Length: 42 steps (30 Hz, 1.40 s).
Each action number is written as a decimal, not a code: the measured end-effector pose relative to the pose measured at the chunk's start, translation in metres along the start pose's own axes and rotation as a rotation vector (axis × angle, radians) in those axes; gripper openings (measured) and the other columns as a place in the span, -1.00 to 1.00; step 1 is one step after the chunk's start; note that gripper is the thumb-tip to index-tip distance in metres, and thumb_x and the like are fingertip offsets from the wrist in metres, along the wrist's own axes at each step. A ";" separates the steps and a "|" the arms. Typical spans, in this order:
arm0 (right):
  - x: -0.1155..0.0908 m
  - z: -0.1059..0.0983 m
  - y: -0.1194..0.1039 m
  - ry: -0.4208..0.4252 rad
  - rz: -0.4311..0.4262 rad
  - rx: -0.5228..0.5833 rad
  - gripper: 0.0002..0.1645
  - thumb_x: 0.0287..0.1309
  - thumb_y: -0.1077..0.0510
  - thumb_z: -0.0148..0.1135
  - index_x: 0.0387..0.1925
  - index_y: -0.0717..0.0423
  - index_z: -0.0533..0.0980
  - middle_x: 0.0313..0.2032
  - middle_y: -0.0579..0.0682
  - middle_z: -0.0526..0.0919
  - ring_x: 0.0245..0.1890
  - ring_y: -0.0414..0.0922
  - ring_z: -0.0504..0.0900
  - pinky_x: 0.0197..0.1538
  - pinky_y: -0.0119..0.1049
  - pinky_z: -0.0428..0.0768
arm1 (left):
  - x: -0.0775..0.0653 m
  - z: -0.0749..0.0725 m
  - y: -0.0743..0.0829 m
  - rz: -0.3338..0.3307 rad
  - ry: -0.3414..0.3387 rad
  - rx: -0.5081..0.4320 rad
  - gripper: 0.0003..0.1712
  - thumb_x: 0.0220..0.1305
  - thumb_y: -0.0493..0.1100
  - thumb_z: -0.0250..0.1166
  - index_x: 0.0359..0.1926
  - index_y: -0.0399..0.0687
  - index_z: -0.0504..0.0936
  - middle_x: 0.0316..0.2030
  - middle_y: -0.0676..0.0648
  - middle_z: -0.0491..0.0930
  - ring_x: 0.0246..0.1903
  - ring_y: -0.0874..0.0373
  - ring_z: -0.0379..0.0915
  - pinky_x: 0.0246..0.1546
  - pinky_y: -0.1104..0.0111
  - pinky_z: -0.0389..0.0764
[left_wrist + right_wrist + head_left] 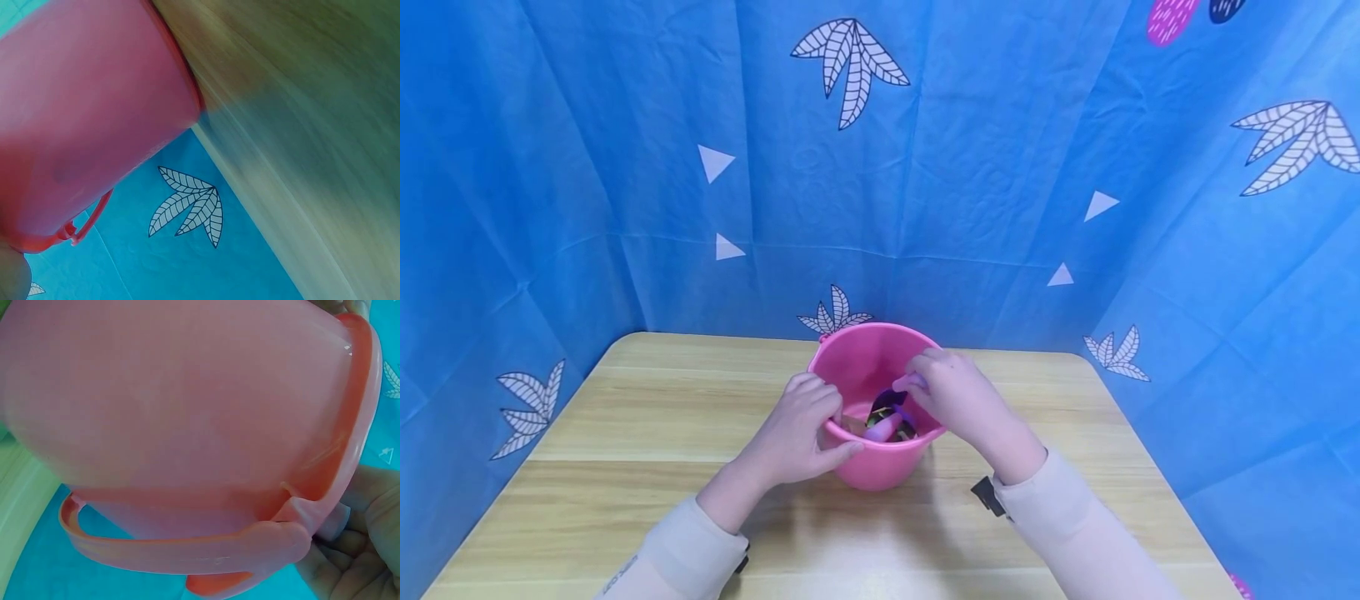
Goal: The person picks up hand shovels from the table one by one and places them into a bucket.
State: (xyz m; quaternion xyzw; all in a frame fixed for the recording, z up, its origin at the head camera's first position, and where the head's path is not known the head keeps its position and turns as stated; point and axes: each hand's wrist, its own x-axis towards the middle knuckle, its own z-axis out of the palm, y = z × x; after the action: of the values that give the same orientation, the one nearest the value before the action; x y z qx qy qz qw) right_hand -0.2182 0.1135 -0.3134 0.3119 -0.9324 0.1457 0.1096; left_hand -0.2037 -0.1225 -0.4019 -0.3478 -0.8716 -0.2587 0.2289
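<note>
A pink bucket [880,471] stands on the wooden table, slightly tilted in the head view. My left hand [797,429] grips its near left rim, thumb outside and fingers curled over the edge. Above the bucket's right side, my right hand [953,396] holds the lilac handle [912,382] of what looks like a small shovel, its dark purple head [889,400] down inside. Also in the bucket lie a second lilac handle [883,428] and some greenish and brown pieces, partly hidden. In the right wrist view, fingers [375,512] show behind the bucket's rim.
The bucket's handle [187,555] hangs down along its outer side. Bare wooden tabletop [685,417] spreads around the bucket. A blue cloth [985,167] printed with leaves and triangles hangs behind and at both sides of the table.
</note>
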 end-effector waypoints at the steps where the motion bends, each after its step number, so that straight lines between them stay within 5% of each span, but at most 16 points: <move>1: 0.000 0.001 0.000 0.012 -0.005 0.002 -0.85 0.00 0.10 0.35 -0.37 0.02 0.55 -0.49 -0.22 0.53 -0.45 -0.30 0.51 -0.32 -0.48 0.51 | 0.000 0.000 0.000 0.000 0.002 0.000 -0.58 0.05 0.44 0.11 -0.46 0.31 0.28 -0.52 0.31 0.24 -0.25 0.40 0.17 0.10 0.22 0.17; 13: 0.002 0.005 0.002 0.095 -0.031 0.007 -0.86 -0.01 0.17 0.35 -0.34 0.03 0.57 -0.47 -0.20 0.55 -0.48 -0.30 0.49 -0.36 -0.49 0.49 | -0.001 0.000 -0.002 0.017 0.006 0.007 -0.57 0.05 0.43 0.12 -0.46 0.28 0.30 -0.51 0.29 0.24 -0.24 0.38 0.18 0.08 0.18 0.18; 34: 0.003 0.015 0.005 0.032 0.029 0.013 -0.83 0.01 0.11 0.35 -0.32 0.01 0.57 -0.44 -0.20 0.55 -0.39 -0.27 0.53 -0.25 -0.40 0.53 | -0.001 0.001 -0.001 -0.002 -0.002 0.007 -0.57 0.05 0.45 0.10 -0.46 0.29 0.30 -0.51 0.31 0.25 -0.22 0.40 0.17 0.11 0.22 0.16; 42: 0.004 0.018 0.005 -0.007 0.070 0.010 -0.87 0.05 0.05 0.32 -0.40 -0.03 0.53 -0.53 -0.24 0.46 -0.50 -0.31 0.46 -0.31 -0.43 0.51 | -0.001 0.001 -0.001 -0.004 -0.003 0.007 -0.58 0.05 0.45 0.10 -0.46 0.31 0.29 -0.51 0.31 0.25 -0.23 0.41 0.17 0.11 0.22 0.16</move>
State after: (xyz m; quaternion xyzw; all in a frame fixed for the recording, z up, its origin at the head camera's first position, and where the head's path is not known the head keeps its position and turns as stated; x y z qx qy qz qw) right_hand -0.2262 0.1094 -0.3304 0.2803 -0.9424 0.1530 0.0999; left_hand -0.2038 -0.1226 -0.4033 -0.3455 -0.8736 -0.2554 0.2284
